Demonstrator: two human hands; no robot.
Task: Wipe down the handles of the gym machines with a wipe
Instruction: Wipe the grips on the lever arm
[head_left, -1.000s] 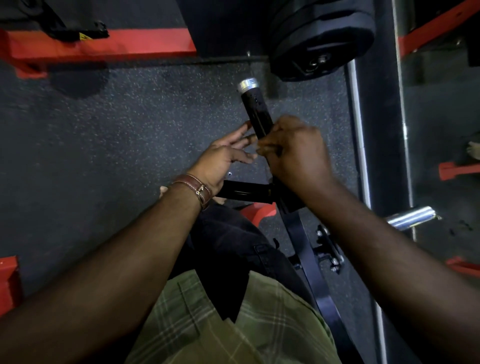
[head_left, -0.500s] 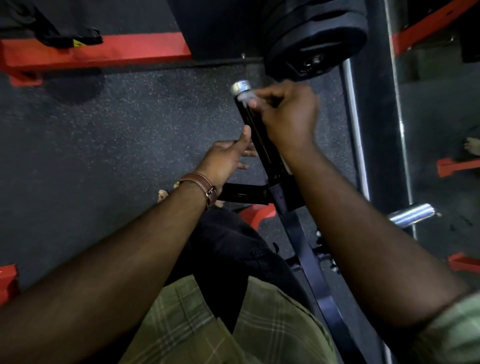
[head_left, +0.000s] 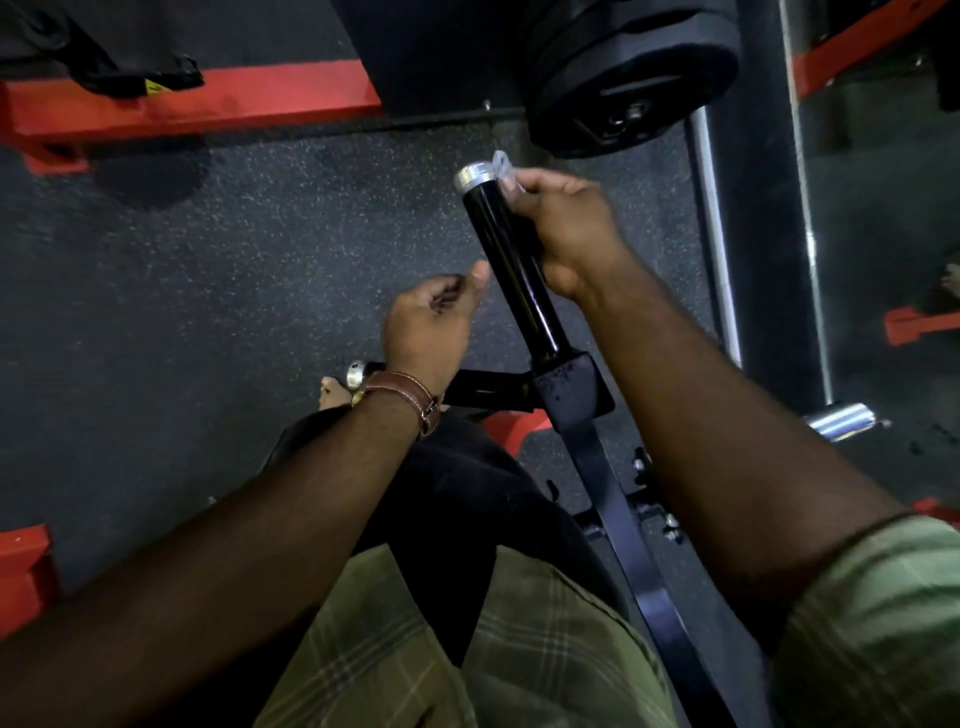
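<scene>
**Wipe at the top of the black handle**

Wipe (head_left: 503, 171), pale and crumpled, sits pinched in the fingers of the right hand (head_left: 563, 228), pressed against the upper end of the black handle (head_left: 511, 270) just below its silver end cap (head_left: 475, 176). The right hand curls around the handle's right side. The left hand (head_left: 428, 322) hovers just left of the handle's middle, fingers loosely curled, thumb pointing toward the handle and holding nothing; a brown leather strap (head_left: 410, 397) circles its wrist. The handle rises tilted from a black bracket (head_left: 569, 389) on the machine's arm. A second, shorter handle (head_left: 483, 389) juts leftward behind the left wrist. Black weight plates (head_left: 634, 78) hang above, over speckled dark flooring (head_left: 208, 291).
</scene>
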